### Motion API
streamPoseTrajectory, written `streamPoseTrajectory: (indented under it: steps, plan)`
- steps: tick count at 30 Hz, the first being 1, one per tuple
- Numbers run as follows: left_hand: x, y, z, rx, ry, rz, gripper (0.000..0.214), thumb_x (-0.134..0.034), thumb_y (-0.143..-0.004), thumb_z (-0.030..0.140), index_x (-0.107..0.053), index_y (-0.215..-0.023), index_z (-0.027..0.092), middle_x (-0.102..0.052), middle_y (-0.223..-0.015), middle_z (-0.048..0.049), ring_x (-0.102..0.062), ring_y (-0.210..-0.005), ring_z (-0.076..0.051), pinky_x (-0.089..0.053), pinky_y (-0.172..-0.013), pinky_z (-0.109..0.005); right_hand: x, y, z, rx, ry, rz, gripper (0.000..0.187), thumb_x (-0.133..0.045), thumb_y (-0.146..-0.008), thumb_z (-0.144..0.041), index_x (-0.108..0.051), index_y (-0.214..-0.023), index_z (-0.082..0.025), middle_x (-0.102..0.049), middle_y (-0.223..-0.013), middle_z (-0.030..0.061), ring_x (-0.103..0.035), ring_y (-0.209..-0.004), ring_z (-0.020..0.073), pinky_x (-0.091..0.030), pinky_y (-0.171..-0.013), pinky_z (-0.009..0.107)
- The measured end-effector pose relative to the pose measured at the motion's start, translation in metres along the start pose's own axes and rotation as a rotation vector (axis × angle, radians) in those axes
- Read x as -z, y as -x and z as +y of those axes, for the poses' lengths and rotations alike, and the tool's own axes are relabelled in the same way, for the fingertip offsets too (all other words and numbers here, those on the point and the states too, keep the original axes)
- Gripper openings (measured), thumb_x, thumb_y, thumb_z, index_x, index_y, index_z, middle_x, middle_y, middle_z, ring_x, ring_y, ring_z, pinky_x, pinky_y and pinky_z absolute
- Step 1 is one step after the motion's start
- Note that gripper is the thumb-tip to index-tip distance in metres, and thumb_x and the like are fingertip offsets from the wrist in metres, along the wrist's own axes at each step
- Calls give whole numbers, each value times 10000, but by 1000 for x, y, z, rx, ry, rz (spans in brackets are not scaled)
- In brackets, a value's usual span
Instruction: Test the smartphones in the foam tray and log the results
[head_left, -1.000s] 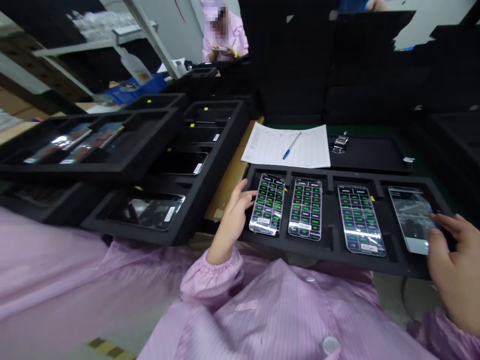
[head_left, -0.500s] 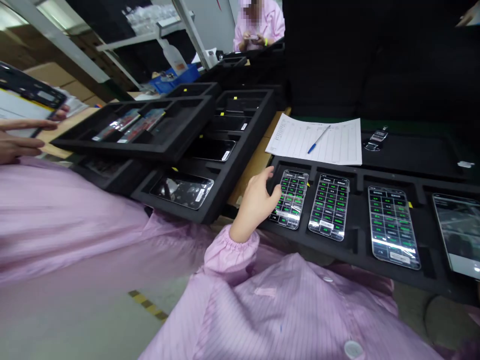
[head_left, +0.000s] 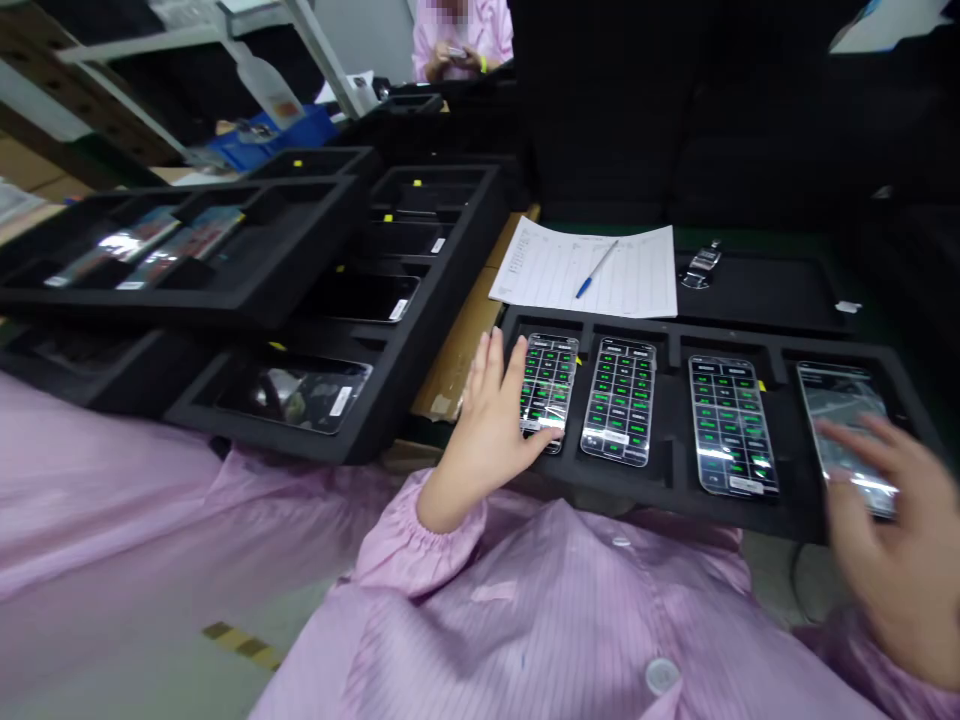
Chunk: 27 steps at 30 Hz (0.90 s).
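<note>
- Head view, near centre: left hand (head_left: pixel 487 430) open and unclenched, thumb lying against the lower edge of the leftmost smartphone (head_left: pixel 549 392)
- Near right: right hand (head_left: pixel 892 540) blurred, fingers spread over the rightmost smartphone (head_left: pixel 844 430), grasp impossible to tell
- Both phones flat in separate slots of a black foam tray (head_left: pixel 667 480), slots keeping the screens apart

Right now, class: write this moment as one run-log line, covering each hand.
left hand: on first phone | right hand: over last phone | phones in foam tray

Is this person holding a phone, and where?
Nothing looks lifted: the left hand touches a phone at its lower edge with its fingers; the blurred right hand is over another phone.
</note>
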<state>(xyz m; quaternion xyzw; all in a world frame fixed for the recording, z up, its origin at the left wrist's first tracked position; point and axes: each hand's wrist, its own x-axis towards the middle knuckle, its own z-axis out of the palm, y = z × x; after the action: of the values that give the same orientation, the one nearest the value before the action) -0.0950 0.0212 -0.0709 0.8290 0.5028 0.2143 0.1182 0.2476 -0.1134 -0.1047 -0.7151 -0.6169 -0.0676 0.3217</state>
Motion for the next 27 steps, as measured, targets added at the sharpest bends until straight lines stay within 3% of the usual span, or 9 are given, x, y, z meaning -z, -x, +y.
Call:
streamPoseTrajectory:
  steps: [3,6,10,15,17,24,27]
  plan:
    - [4,3,17,-66,56,139,625,-605,-940,372,-382,-1497,193,-374,-1599,-175,-294,-1517,-317,-288,-1222,-559,-12,-3,-52,383,-195,-259,467,-432,-948,-245,-518,-1405,-298,-582,-1397,95,-549,-1309,346,-482,-1049,620]
    - [4,7,28,-130,106,266,366,-515,-982,261,-558,-1343,215,-549,-1476,-109,-453,-1425,-262,-368,-1192,-495,-28,-11,-81,557,-237,-403,423,-402,-930,-162,-548,-1327,-158,-649,-1309,135,-522,-1351,292,-384,-1153,602]
    - [3,17,24,-156,138,390,293,-503,-967,173,-650,-1217,217,-630,-1383,-81,-529,-1356,-255,-413,-1156,-472,-24,-12,-72,517,-245,-303,353,-418,-939,-168,-586,-1249,-163,-695,-1229,115,-570,-1297,276,-343,-1178,583]
    - [4,33,4,-141,164,493,313,-520,-939,133,-702,-1168,243,-686,-1304,-56,-582,-1292,-263,-425,-1132,-491,3,7,-23,238,-198,88,258,-484,-924,-136,-669,-1087,-211,-740,-1014,59,-673,-1114,263,-399,-1123,559]
    - [1,35,-2,-142,187,533,321,-533,-931,138,-720,-1162,260,-701,-1283,-46,-599,-1272,-262,-429,-1129,-485,10,15,-8,182,-165,168,235,-496,-922,-128,-688,-1019,-220,-742,-939,41,-686,-1075,256,-420,-1102,532]
    - [-11,23,4,-199,248,591,293,-546,-920,138,-747,-1121,209,-729,-1224,-75,-630,-1230,-276,-445,-1098,-516,5,19,-1,284,-118,-38,260,-454,-944,-157,-685,-1049,-215,-752,-1068,42,-659,-1153,250,-383,-1120,495]
    - [-10,18,8,-215,239,593,285,-549,-917,154,-756,-1106,202,-735,-1209,-89,-635,-1222,-284,-447,-1090,-520,6,19,2,268,-130,55,273,-456,-942,-139,-686,-1069,-216,-756,-1049,38,-674,-1130,245,-407,-1109,500]
